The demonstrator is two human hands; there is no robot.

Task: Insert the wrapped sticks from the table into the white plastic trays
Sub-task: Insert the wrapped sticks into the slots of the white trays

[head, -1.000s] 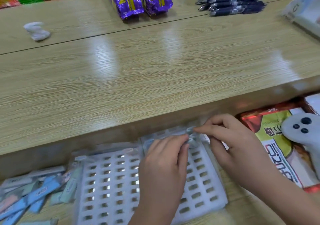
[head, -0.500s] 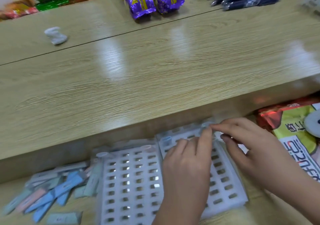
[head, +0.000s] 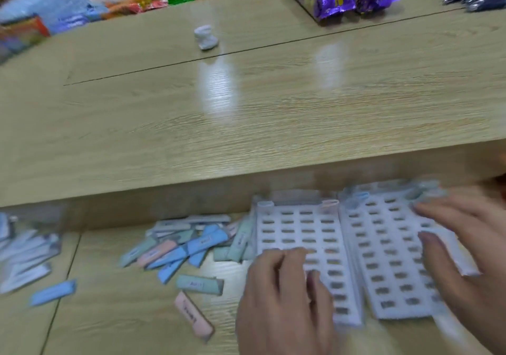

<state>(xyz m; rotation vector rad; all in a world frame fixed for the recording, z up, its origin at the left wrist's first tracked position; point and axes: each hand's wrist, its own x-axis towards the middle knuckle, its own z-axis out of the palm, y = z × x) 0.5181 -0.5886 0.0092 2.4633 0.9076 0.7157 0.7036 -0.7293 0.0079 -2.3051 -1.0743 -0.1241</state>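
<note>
On the light wooden tabletop point(head: 123, 327), 2 white plastic trays with slot grids, side by side: left tray point(head: 298, 231), right tray point(head: 383, 245). In the far row, a few inserted sticks point(head: 330, 204). Just left of the trays, a loose pile of blue, pink and green wrapped sticks point(head: 189, 245). Left hand point(head: 282, 305) over the left tray's near corner, fingers loosely bent, gripping nothing. Right hand point(head: 471, 261) over the right tray, fingers spread, empty, blurred.
</note>
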